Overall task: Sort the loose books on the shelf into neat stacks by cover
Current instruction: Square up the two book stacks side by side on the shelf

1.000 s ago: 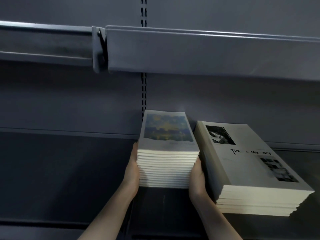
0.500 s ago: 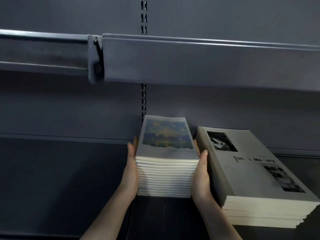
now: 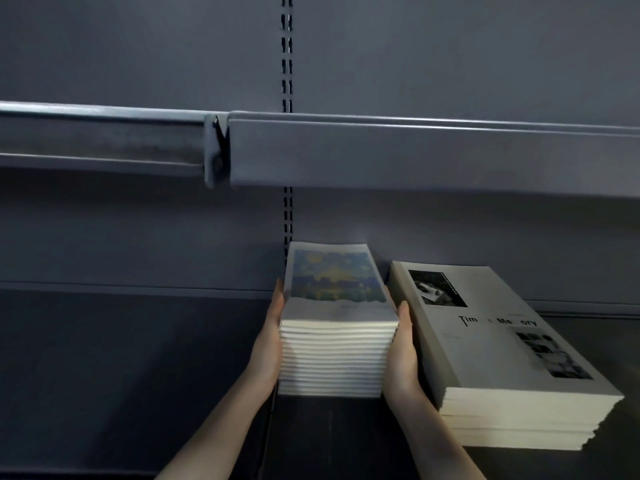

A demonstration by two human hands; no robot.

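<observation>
A person's two hands press flat against opposite sides of a tall stack of painted-cover books on a dark metal shelf, squaring its edges. The left hand lies along the stack's left side with fingers straight and extended toward the back; the right hand mirrors it on the right side, fingers straight, sitting in the narrow gap between this stack and a lower, wider stack of grey photo-cover books just beside it.

Compared with a second ago, both hands have slid further up and back along the stack's sides: then they cupped the lower front corners, now the fingertips reach nearly level with the top cover. The stack itself has stayed in its place by the slotted upright at the back panel, and its page edges look even at the front. The view has also tilted upward, so the upper shelf rail sits lower in the picture than before.

Judged from this, the sorting appears largely done: two stacks stand by cover, no loose books are in sight, and what remains looks like final straightening. The grey stack's lower books are slightly stepped at the front right corner and may want the same treatment.
</observation>
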